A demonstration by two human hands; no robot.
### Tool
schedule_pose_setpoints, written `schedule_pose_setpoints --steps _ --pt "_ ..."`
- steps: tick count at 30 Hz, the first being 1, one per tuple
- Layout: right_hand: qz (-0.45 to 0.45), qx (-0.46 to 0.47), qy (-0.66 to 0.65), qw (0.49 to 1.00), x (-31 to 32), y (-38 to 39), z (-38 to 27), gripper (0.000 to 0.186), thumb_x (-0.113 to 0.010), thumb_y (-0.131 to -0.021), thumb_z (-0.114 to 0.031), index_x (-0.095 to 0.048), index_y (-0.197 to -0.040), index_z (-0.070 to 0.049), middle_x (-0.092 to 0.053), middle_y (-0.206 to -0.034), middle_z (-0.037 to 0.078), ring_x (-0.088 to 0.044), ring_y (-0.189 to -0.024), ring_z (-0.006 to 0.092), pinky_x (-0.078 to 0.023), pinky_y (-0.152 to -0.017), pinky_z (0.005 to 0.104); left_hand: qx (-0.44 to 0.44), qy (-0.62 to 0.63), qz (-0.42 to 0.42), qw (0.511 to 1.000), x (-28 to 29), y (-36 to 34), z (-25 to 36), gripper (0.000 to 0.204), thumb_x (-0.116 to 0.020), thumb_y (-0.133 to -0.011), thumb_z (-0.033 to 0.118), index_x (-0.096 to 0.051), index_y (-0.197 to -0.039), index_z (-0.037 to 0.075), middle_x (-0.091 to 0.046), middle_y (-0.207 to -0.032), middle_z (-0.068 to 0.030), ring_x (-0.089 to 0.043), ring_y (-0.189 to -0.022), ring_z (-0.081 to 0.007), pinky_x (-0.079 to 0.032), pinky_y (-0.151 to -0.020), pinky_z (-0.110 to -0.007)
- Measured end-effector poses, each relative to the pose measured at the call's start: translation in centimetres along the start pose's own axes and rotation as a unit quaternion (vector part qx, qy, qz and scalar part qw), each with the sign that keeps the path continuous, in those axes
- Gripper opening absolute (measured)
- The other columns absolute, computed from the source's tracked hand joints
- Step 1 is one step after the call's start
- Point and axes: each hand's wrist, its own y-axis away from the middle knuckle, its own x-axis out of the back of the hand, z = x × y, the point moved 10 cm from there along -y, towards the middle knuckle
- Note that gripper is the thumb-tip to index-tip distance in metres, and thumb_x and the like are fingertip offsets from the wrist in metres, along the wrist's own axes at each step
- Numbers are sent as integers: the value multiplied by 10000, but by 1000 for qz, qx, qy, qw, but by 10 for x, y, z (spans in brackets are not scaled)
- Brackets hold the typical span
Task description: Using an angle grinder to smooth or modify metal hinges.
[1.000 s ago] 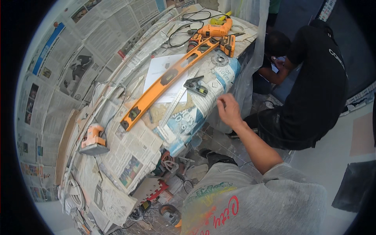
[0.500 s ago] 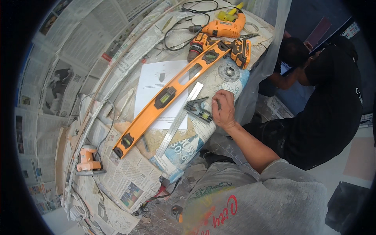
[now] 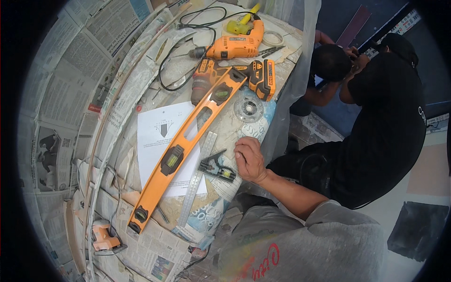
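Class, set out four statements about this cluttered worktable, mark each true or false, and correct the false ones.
1. The long orange spirit level partly covers the white printed paper sheet. True.
2. The silver metal ruler lies left of the spirit level. False: the ruler lies to its right.
3. The curled bare right hand is beside the black triangular measuring-square head. True.
4. The right hand grips the orange drill with the black chuck. False: the drill lies apart from it.

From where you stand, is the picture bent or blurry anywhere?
Head view: fisheye distortion seems to bow the newspapered wall near the blackened left rim; same head view: the orange level and right hand look fairly clear, without obvious motion blur.
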Motion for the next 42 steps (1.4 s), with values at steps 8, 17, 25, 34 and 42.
schedule_pose_setpoints --steps 8,17,25,34,42 --pt "-5 -15 -26 1000 1 1 4 151 -608 -782 -3 -594 -933 2 -571 -1031 156 -545 -989 334 -403 -905 412 34 -30 8 999 -2 -20 -9 499 -688 -732 243 -526 -1174 78 -582 -1011 -74 -596 -895 -224 -487 -842 -370" --pt "-10 -16 -61 998 3 4 8 139 -608 -804 -17 -572 -939 -10 -547 -1062 147 -534 -1011 329 -393 -928 412 77 -67 10 995 0 -34 -35 488 -678 -742 242 -530 -1179 82 -589 -1006 -69 -600 -888 -220 -492 -836 -367" --pt "-16 -29 -75 997 7 -2 3 117 -598 -821 -33 -573 -933 -11 -556 -1041 150 -539 -998 328 -392 -927 404 107 -73 44 991 24 -30 -67 479 -670 -751 241 -535 -1184 86 -596 -1002 -65 -604 -881 -217 -497 -832 -364" --pt "112 -208 -166 957 63 32 72 164 -497 -958 -120 -564 -953 30 -601 -983 123 -567 -920 212 -435 -848 304 184 -69 113 974 76 -30 -134 470 -660 -761 240 -540 -1189 91 -604 -997 -61 -609 -874 -213 -502 -827 -361" --pt "284 -572 -208 741 98 152 204 163 -496 -987 -222 -570 -936 -86 -613 -879 23 -597 -787 129 -445 -686 275 255 -79 141 953 118 -31 -180 461 -652 -770 240 -544 -1194 94 -611 -993 -57 -613 -868 -210 -506 -822 -358"
